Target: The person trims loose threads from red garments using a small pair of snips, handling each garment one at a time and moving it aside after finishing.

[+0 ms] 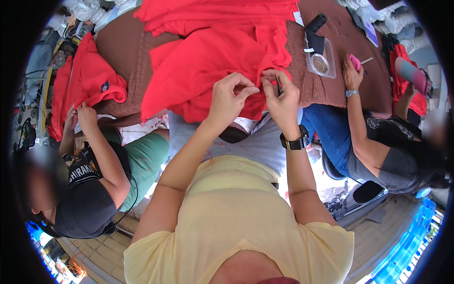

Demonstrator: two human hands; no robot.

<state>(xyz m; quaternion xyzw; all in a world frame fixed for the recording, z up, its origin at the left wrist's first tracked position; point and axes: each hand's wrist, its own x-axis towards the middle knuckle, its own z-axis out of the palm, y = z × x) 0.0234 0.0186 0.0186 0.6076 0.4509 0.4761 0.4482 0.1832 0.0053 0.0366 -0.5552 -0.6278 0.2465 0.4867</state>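
Red fabric point(198, 71), apparently a garment, lies bunched on the brown-covered table in front of me and drapes over its near edge. My left hand point(231, 97) is closed in a pinch at the cloth's near edge; whatever is between thumb and forefinger is too small to make out. Just to its right, my right hand point(283, 97) is closed too, its fingertips at a fold of the red cloth. A thin dark pair of thread snips point(278, 85) sticks up from between its fingers; most of the tool is hidden in the palm.
More red cloth point(217, 12) is piled at the far side. Right of it, a clear plastic tray point(329, 66) holds a tape roll and a black object. A co-worker at left handles a red garment point(90, 78); one at right holds a pink item point(355, 62). A phone point(370, 32) lies beyond.
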